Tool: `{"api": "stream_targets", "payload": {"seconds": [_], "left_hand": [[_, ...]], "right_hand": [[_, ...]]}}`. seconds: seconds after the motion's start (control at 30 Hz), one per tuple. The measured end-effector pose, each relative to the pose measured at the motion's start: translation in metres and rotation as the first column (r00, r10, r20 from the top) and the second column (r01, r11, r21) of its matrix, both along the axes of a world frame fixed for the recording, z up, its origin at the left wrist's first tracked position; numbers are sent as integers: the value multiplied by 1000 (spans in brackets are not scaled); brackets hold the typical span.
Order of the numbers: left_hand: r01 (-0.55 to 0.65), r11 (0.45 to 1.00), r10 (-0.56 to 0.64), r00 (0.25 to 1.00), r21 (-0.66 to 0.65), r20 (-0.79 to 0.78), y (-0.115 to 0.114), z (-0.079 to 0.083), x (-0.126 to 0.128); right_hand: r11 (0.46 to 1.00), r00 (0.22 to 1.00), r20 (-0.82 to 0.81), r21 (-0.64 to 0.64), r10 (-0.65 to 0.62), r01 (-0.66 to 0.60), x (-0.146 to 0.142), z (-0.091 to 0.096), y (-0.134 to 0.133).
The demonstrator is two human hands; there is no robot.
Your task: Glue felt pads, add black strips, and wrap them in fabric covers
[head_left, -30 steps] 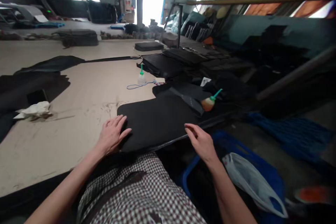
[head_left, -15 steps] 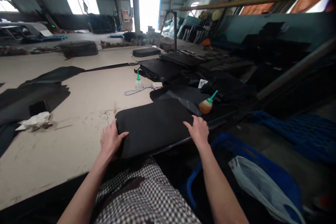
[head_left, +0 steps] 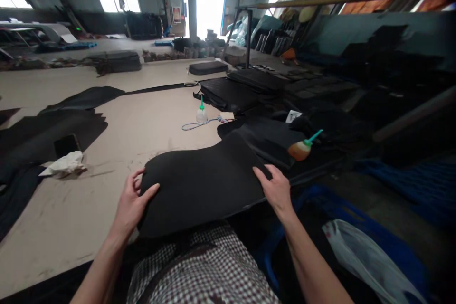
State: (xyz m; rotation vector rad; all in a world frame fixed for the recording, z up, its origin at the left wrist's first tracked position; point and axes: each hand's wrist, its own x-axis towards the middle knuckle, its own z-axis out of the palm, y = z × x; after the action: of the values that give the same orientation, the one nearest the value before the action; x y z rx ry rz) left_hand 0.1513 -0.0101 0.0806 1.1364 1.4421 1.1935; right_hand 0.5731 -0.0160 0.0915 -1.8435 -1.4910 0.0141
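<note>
A black sheet with rounded corners, perhaps fabric or foam, spans the space between my hands at the near table edge. My left hand grips its left edge, thumb on top and fingers curled beneath. On the opposite side, my right hand pinches the right edge the same way. The sheet bends upward near its far right part. Just beyond my right hand, a squeeze bottle of amber liquid with a green nozzle lies tilted on dark material.
A clear bottle with a green nozzle stands beside a looped cord on the tan table. Stacked black pieces lie behind. A crumpled white cloth and a dark phone-like object are at left. A blue crate stands lower right.
The black sheet has been lifted and bowed, its left side drawn nearer to me. My left hand has moved left and closer with it. The whole view has shifted slightly.
</note>
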Motion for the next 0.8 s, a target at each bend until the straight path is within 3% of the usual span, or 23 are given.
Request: {"api": "stream_targets", "payload": {"seconds": [0.1, 0.17, 0.2, 0.27, 0.3, 0.33, 0.37, 0.43, 0.5, 0.57, 0.73, 0.8], "left_hand": [[-113, 993, 106, 982, -37, -159, -12, 0, -70], [-165, 986, 137, 894, -30, -426, -19, -6, -114], [-182, 983, 141, 794, -10, -592, -23, -9, -130], [-192, 979, 153, 494, 64, -856, -32, -12, -146], [-170, 979, 168, 357, 113, -919, -35, -12, -145], [-120, 980, 186, 269, 159, -945, -36, -11, -137], [-46, 980, 201, 230, 195, -952, -35, -11, -124], [183, 964, 144, 252, 194, -957, -29, -11, -89], [408, 904, 21, 250, 125, -968, -18, -16, -53], [537, 842, -68, 218, 61, -974, -7, -25, -25], [600, 799, -90, 194, 46, -977, 12, -47, -6], [606, 793, -59, 177, 61, -982, 14, -50, -8]], "right_hand": [[979, 980, -20, -49, 197, -198, -53, -6, 4], [943, 951, 2, -137, 308, -305, -81, -18, 9], [924, 937, 31, -180, 348, -337, -92, -25, 11], [905, 916, 97, -228, 389, -360, -103, -38, 16], [904, 911, 119, -228, 394, -361, -105, -42, 19], [907, 911, 126, -218, 392, -360, -104, -46, 21], [909, 913, 121, -209, 389, -359, -102, -48, 24], [913, 919, 108, -204, 379, -352, -94, -49, 28], [918, 924, 114, -213, 364, -335, -85, -48, 30], [917, 923, 145, -243, 357, -317, -76, -46, 30], [925, 904, 270, -285, 330, -253, -58, -25, 50], [933, 930, 212, -265, 301, -242, -58, -11, 71]]}}
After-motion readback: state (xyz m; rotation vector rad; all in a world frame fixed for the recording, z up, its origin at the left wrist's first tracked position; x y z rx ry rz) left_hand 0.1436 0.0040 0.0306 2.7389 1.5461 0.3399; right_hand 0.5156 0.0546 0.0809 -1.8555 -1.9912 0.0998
